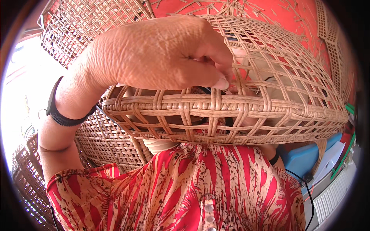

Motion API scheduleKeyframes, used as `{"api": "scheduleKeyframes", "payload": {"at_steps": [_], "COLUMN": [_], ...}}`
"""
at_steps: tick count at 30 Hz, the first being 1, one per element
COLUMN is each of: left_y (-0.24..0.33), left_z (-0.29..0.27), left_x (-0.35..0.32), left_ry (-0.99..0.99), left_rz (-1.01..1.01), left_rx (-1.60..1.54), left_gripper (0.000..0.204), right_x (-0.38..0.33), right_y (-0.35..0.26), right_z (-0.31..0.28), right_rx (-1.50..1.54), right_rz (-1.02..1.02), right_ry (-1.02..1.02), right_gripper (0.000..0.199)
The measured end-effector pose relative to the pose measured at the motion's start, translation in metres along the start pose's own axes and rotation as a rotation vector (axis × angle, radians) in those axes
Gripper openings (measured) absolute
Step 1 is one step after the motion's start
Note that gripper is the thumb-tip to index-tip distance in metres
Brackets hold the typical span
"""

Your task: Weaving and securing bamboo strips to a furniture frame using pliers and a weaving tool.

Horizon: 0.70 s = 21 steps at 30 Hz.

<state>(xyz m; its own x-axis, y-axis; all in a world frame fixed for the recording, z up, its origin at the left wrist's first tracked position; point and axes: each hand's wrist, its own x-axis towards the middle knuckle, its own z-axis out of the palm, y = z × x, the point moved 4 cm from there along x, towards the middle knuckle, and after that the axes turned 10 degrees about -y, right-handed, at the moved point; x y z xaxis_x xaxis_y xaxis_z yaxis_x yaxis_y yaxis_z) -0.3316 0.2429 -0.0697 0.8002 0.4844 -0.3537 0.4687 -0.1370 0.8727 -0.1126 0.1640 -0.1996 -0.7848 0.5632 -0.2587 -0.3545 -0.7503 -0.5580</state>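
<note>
A large woven wicker panel (287, 104) with a thick bound rim lies across in front of my chest, its open lattice curving away to the right. My left hand (165, 57) arches over it from the left, thumb and forefinger pinched together on a wicker strand (239, 77) just beyond the rim. The other fingers of this hand curl underneath, out of sight. Behind the lattice, my right hand (250, 120) shows only in patches through the gaps, and its fingers are mostly hidden. Black bands circle both wrists.
Loose cut strips (231, 7) litter the red floor (269, 19) at the far side. Another woven piece (92, 27) stands at the far left, and more wickerwork (110, 140) is at the near left. A blue object (302, 158) and a black cable (310, 204) lie at right.
</note>
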Motion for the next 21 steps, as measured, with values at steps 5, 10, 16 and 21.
{"api": "scheduleKeyframes", "payload": {"at_steps": [5, 10, 16, 21], "left_y": [0.024, 0.046, 0.055, 0.076], "left_z": [0.015, 0.021, 0.035, 0.044], "left_x": [0.011, 0.018, 0.028, 0.022], "left_ry": [-0.016, -0.127, -0.156, -0.033], "left_rz": [0.076, -0.082, -0.113, -0.033], "left_rx": [0.147, 0.21, 0.083, 0.087], "left_gripper": [0.017, 0.02, 0.022, 0.02], "right_x": [-0.008, -0.013, -0.031, -0.047], "right_y": [-0.005, -0.019, -0.03, -0.034], "right_z": [0.002, -0.006, -0.003, -0.001], "right_rx": [0.165, -0.332, -0.428, -0.45], "right_rz": [-0.004, -0.106, -0.186, -0.219], "right_ry": [-0.049, -0.044, -0.031, -0.034], "right_gripper": [0.051, 0.053, 0.052, 0.051]}}
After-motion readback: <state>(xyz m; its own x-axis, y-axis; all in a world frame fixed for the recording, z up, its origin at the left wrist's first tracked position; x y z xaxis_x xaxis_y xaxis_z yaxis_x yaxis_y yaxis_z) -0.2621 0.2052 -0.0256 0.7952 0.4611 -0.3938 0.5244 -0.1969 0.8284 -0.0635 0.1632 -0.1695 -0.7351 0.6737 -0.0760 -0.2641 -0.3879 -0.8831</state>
